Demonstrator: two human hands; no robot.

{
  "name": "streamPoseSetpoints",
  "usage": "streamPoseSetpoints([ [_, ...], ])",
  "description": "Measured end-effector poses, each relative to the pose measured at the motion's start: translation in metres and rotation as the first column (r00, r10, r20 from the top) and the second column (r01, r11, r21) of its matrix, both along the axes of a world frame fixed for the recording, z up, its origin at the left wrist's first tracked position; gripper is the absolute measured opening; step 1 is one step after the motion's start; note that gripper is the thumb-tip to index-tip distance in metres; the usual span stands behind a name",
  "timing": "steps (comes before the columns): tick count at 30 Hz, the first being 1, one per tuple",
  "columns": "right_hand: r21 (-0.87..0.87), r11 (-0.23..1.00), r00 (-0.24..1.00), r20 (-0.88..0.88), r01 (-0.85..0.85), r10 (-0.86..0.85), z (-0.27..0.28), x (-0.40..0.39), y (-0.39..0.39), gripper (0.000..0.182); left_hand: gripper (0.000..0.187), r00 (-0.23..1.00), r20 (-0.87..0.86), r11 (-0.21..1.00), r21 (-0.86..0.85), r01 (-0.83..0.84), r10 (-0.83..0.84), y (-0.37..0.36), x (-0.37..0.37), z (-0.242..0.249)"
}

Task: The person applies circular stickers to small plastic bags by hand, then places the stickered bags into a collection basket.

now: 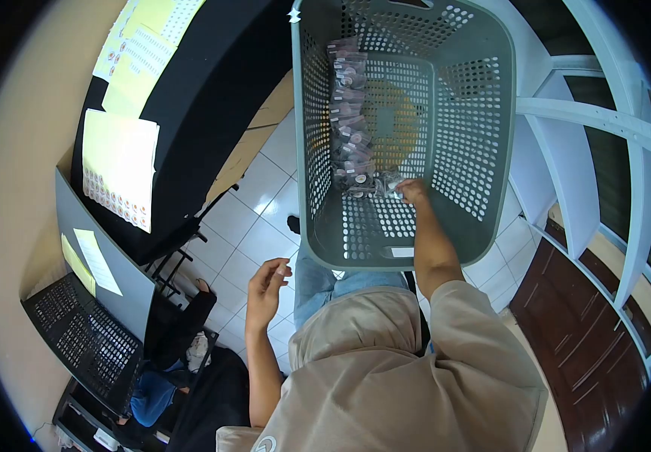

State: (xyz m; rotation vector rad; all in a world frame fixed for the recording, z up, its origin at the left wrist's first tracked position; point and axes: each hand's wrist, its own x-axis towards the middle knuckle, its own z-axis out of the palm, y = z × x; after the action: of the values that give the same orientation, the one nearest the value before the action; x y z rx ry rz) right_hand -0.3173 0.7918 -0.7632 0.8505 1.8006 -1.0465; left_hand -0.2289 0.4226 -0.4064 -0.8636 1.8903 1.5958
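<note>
My right hand reaches into a large grey-green plastic laundry basket with perforated sides. Its fingers are closed on a small clear plastic packet near the basket's front end. A long row of similar clear packets with white labels and small round pieces lies along the basket's left side, overlapping one another. Outside the basket, near its front left corner, my left hand hangs in the air. Its fingers are loosely bent and apart, and I see nothing held in them.
A black-covered table on the left bears yellow-white sticker sheets. Below it stand a grey panel and a black perforated basket. Another person's foot shows nearby. White shelving and a brown door are on the right.
</note>
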Motion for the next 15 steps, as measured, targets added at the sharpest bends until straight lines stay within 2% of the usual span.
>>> streamPoseSetpoints([
  [2, 0.043, 0.999, 1.0, -0.003, -0.004, 0.004, 0.003, -0.005, -0.002, 0.012, 0.024, 1.0, -0.009, 0.999, 0.036, -0.006, 0.007, 0.007, -0.006, -0.005],
  [5, -0.079, 0.966, 0.96, 0.158, 0.246, -0.231, 0.017, -0.016, -0.004, 0.009, 0.024, 0.999, -0.035, 0.999, 0.041, -0.013, 0.014, 0.021, -0.016, -0.018],
  [6, -0.16, 0.948, 0.956, 0.145, 0.276, -0.254, 0.015, -0.022, -0.003, 0.007, 0.026, 0.995, -0.097, 0.999, 0.011, -0.031, 0.032, 0.03, -0.019, -0.026],
  [7, -0.16, 0.949, 0.958, 0.14, 0.271, -0.25, 0.013, -0.031, -0.002, 0.007, 0.026, 0.994, -0.102, 0.999, 0.013, -0.034, 0.035, 0.038, -0.021, -0.029],
  [9, -0.29, 0.876, 0.921, 0.07, 0.386, -0.383, 0.058, -0.071, -0.012, 0.009, 0.031, 0.984, -0.137, 0.978, -0.188, 0.086, -0.113, 0.055, -0.034, -0.026],
  [10, -0.343, 0.86, 0.92, 0.035, 0.378, -0.391, 0.064, -0.089, -0.012, 0.015, 0.031, 0.988, -0.144, 0.979, -0.203, 0.032, -0.062, 0.063, -0.039, -0.026],
  [12, -0.433, 0.782, 0.864, -0.018, 0.447, -0.504, 0.066, -0.129, -0.015, 0.017, 0.029, 0.986, -0.139, 0.974, -0.222, 0.056, -0.088, 0.063, -0.036, -0.035],
  [15, -0.432, 0.747, 0.787, -0.123, 0.506, -0.605, 0.072, -0.193, -0.034, 0.014, 0.023, 0.983, -0.122, 0.96, -0.259, 0.102, -0.137, 0.062, -0.043, -0.035],
])
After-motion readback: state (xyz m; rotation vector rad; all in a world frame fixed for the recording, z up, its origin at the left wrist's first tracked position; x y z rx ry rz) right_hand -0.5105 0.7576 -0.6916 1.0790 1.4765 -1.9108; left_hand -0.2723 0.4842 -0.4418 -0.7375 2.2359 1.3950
